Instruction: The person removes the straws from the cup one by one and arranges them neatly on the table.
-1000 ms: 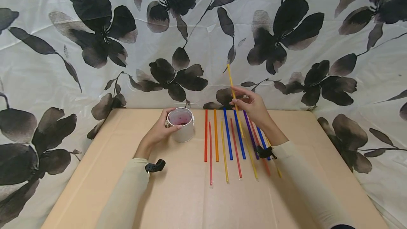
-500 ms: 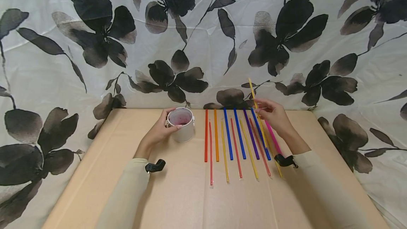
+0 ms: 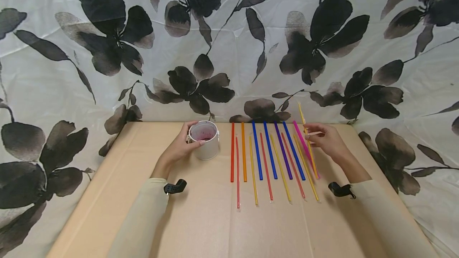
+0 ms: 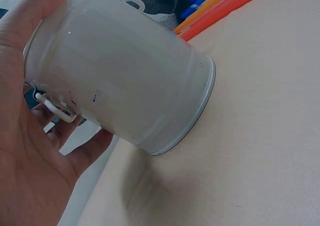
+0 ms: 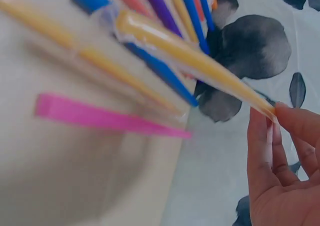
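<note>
My left hand (image 3: 179,148) holds a small white metal pail (image 3: 208,152) at its left side, thumb at the rim. Pinkish colour shows inside it, and the left wrist view shows a handle loop (image 4: 55,106). Between thumb and fingers, my right hand (image 3: 328,142) pinches a yellow straw (image 3: 302,114), apparently in a clear wrapper. This straw is raised and tilted over the right end of a row of straws, beside a magenta straw (image 3: 301,138). In the right wrist view its near end looks large, above another yellow straw (image 5: 115,63) and the magenta one.
Across the tan table (image 3: 201,218), thick straws such as the red one (image 3: 232,154) and the orange one (image 3: 244,154) alternate with thinner wrapped straws (image 3: 238,182). A white cloth with dark flowers (image 3: 229,47) hangs behind the table's far edge.
My right hand has moved right and nearer with the yellow straw, from above the row's middle to its right end, uncovering the magenta straw. The left hand and pail stay in place.
</note>
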Demonstrator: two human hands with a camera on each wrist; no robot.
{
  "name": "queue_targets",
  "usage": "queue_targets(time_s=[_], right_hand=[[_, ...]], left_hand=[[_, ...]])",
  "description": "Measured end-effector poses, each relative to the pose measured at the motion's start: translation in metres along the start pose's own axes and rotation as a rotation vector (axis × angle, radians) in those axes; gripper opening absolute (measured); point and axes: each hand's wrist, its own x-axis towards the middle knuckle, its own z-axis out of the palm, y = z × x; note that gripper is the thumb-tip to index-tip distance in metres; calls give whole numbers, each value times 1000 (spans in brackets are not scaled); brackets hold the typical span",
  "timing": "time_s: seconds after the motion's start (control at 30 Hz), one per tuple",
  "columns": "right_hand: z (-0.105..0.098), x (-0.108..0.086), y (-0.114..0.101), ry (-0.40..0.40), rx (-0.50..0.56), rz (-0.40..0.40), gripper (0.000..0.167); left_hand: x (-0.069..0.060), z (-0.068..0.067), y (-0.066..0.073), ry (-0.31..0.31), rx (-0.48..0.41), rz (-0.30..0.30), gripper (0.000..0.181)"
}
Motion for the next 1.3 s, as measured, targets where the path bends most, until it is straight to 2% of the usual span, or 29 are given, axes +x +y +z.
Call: queue_targets(time_s=[0.3,0.53,0.6,0.9,1.3], right_hand=[[-10,-24,21,-51,-10,73,48],[-13,-41,35,-87,-73,140,42],[-12,-46,37,-99,-104,169,40],[-6,-57,47,-171,-178,273,38],[-4,-59,45,-184,-217,285,34]], left_hand=[[-5,-5,0,-25,7,6,80],[1,-9,-27,-24,29,-3,83],[0,-10,-30,-20,34,5,82],[-4,-13,-31,-22,46,28,79],[-4,-14,-34,-25,53,22,80]])
